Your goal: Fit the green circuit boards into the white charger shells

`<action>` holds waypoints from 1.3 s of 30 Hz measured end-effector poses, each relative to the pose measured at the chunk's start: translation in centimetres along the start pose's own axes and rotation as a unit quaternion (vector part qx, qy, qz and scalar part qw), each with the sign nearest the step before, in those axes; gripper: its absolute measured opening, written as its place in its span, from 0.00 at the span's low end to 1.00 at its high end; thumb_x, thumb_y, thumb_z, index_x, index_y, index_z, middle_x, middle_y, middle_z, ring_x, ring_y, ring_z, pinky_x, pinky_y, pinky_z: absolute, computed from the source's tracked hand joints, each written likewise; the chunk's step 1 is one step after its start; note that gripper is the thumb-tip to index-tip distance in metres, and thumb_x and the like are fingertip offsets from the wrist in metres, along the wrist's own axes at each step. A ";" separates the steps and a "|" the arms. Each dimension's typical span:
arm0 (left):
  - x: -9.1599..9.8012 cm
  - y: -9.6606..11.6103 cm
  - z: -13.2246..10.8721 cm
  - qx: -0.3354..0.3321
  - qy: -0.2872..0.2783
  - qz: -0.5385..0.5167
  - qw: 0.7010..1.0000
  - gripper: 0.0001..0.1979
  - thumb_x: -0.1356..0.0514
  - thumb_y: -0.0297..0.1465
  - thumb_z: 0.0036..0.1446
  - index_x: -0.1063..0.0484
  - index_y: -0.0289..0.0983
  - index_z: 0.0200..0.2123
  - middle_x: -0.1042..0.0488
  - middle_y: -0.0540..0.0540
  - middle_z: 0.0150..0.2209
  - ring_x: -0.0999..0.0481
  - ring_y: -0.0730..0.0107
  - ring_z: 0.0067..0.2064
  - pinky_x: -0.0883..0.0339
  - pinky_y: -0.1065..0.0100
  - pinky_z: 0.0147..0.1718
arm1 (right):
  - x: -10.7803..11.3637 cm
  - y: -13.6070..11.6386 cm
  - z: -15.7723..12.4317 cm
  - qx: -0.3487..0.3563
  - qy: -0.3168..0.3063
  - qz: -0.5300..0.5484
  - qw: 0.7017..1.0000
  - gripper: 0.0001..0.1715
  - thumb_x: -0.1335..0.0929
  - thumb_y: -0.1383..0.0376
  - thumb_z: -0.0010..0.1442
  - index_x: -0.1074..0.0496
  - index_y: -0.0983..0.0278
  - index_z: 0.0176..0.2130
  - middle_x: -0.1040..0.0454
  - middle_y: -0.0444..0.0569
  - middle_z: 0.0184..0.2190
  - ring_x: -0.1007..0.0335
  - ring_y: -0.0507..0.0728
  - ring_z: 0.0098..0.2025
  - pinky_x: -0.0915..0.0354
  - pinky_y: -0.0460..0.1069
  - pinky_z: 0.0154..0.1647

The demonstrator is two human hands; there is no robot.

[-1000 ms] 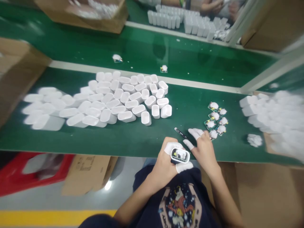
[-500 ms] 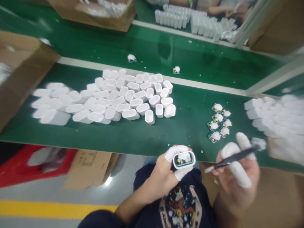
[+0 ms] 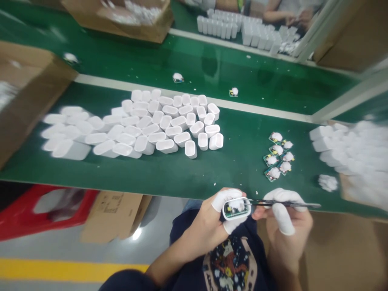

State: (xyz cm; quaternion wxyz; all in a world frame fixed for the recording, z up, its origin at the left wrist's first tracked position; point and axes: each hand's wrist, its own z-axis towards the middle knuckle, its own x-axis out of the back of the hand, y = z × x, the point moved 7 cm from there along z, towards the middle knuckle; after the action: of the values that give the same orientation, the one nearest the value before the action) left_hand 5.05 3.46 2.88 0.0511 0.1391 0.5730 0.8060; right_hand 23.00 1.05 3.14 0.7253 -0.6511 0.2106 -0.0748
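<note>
My left hand (image 3: 212, 220), with white finger covers on, is closed around a white oval plastic housing (image 3: 224, 213) near the table's front edge. Inside its mouth, which faces up, sits a green circuit board (image 3: 235, 213) with white material on it. Black tweezers (image 3: 281, 203) lie level in my right hand (image 3: 286, 220), pinched between covered fingers. Their tips reach the housing's right rim; whether they touch the white material I cannot tell. Several circuit boards (image 3: 274, 161) topped with white lumps rest beyond my right hand, and a small heap of white bits (image 3: 327, 183) lies to the right.
Several open white housings (image 3: 174, 131) stand grouped on the green table (image 3: 169, 173). More white housings (image 3: 354, 149) are piled at right. Cardboard boxes (image 3: 39, 89) stand at left and back. Loose boards (image 3: 178, 77) lie on the conveyor strip. Another person's hands (image 3: 297, 18) show across it.
My right hand has swung the tweezers left and levelled them, bringing the tips to the housing. The white piece at their tips no longer shows there. Boards on the far strip have shifted right.
</note>
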 end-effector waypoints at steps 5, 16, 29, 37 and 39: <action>0.0 0.0 -0.1 -0.001 0.001 0.001 1.000 0.15 0.34 0.30 0.67 0.29 0.43 0.55 0.17 0.45 0.48 0.14 0.67 0.47 0.22 0.72 0.49 | 0.1 -0.1 -0.5 0.023 -0.002 0.001 1.000 0.07 0.24 0.67 0.65 0.24 0.59 0.43 0.24 0.43 0.37 0.24 0.51 0.23 0.23 0.46 0.22; -0.6 -0.2 -0.7 -0.019 -0.027 -0.007 0.999 0.22 0.34 0.28 0.66 0.35 0.46 0.60 0.17 0.44 0.50 0.14 0.65 0.49 0.21 0.69 0.51 | -1.0 0.5 -0.1 -0.018 -0.041 0.030 0.999 0.07 0.24 0.64 0.64 0.24 0.60 0.38 0.24 0.42 0.31 0.25 0.51 0.21 0.26 0.45 0.21; 0.5 -0.3 -0.5 -0.064 0.006 -0.019 0.998 0.12 0.33 0.26 0.65 0.26 0.42 0.50 0.16 0.41 0.48 0.13 0.64 0.47 0.19 0.68 0.45 | 2.4 -2.6 1.1 0.141 0.025 -0.024 0.989 0.02 0.29 0.65 0.68 0.26 0.59 0.40 0.29 0.40 0.26 0.32 0.51 0.20 0.38 0.44 0.14; 1.1 -0.6 -0.4 -0.042 0.036 0.032 0.998 0.15 0.33 0.23 0.62 0.26 0.42 0.50 0.14 0.42 0.48 0.12 0.65 0.44 0.19 0.69 0.44 | -2.9 4.5 6.3 0.208 -0.171 -0.493 0.827 0.18 0.35 0.58 0.73 0.26 0.60 0.33 0.25 0.56 0.32 0.28 0.66 0.38 0.28 0.58 0.41; 1.1 -0.7 -0.5 -0.031 0.034 0.048 0.998 0.16 0.33 0.24 0.62 0.26 0.42 0.51 0.13 0.42 0.48 0.11 0.63 0.44 0.19 0.68 0.44 | -4.2 6.7 7.1 0.198 -0.206 -0.511 0.811 0.18 0.36 0.60 0.73 0.24 0.61 0.34 0.25 0.59 0.33 0.28 0.69 0.40 0.27 0.61 0.43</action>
State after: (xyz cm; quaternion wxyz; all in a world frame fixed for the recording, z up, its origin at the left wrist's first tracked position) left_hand 3.76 3.53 2.22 -0.0031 0.1370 0.5422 0.8290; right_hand 20.94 10.09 -2.11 0.7222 -0.5071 -0.3259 -0.3391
